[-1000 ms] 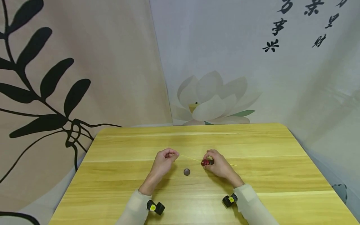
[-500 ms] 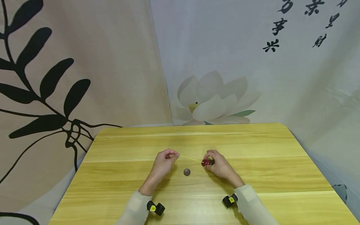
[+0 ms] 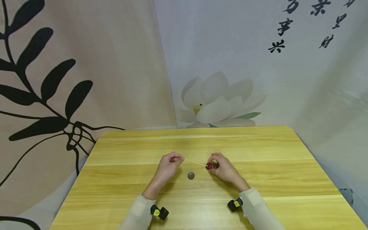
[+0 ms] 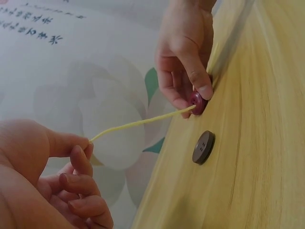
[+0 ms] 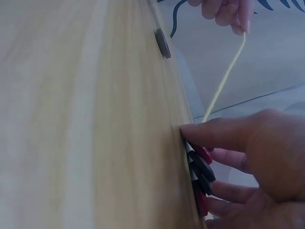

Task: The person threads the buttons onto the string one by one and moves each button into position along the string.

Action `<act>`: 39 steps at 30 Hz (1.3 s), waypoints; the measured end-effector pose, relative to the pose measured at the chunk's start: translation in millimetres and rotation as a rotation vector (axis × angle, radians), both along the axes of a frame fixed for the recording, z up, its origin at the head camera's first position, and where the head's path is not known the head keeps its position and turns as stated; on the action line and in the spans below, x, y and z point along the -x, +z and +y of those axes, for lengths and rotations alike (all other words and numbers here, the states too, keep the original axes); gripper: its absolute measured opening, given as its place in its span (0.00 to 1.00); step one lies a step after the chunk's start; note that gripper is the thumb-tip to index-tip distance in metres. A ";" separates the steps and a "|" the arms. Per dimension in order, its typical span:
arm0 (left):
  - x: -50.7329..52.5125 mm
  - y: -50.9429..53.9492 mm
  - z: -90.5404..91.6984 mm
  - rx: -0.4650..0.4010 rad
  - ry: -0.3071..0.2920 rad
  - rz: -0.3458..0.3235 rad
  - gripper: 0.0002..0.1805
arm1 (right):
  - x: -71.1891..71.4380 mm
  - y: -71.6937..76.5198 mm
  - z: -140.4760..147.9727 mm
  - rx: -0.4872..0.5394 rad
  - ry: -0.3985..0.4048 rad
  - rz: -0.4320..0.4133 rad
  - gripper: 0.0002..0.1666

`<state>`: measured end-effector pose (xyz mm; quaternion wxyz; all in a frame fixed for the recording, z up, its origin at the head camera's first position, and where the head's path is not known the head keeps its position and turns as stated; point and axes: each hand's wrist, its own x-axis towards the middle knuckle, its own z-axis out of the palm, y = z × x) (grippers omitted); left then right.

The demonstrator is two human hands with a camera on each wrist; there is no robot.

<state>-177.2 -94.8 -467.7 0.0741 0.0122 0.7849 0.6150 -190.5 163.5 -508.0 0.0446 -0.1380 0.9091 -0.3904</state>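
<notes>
My left hand (image 3: 166,166) pinches the end of a yellow string (image 4: 138,123) between thumb and forefinger, raised over the table. From there the string slopes down to a dark red button (image 4: 197,103) and passes through it. My right hand (image 3: 225,168) grips a stack of several buttons (image 5: 202,171), red, black and whitish, threaded on the string close to the tabletop. Its fingers hide part of the stack. A short tail of string (image 3: 238,168) sticks out to the right of that hand. One loose dark brown button (image 4: 204,148) lies on the table between the hands.
The wooden table (image 3: 129,185) reaches back to a printed cloth backdrop (image 3: 129,64) with leaves, a lotus and black characters. A small black camera sits on each wrist, left camera (image 3: 159,212) and right camera (image 3: 234,204).
Almost nothing differs. My left hand has shifted very slightly to the right; the right hand, the strung buttons and the loose button stay where they were.
</notes>
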 end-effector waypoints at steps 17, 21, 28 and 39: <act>-0.5 0.4 8.8 0.013 -0.025 0.002 0.09 | -4.6 16.9 -10.8 0.200 0.040 -0.052 0.18; -0.3 1.2 12.1 0.014 -0.040 0.010 0.10 | -5.5 25.2 -17.5 0.242 0.086 -0.035 0.17; 2.0 4.2 15.5 0.020 -0.060 0.037 0.11 | -4.5 35.9 -28.3 0.337 0.151 -0.034 0.15; 1.3 4.2 18.7 0.048 -0.076 0.052 0.06 | -8.4 39.2 -42.9 0.419 0.194 -0.105 0.15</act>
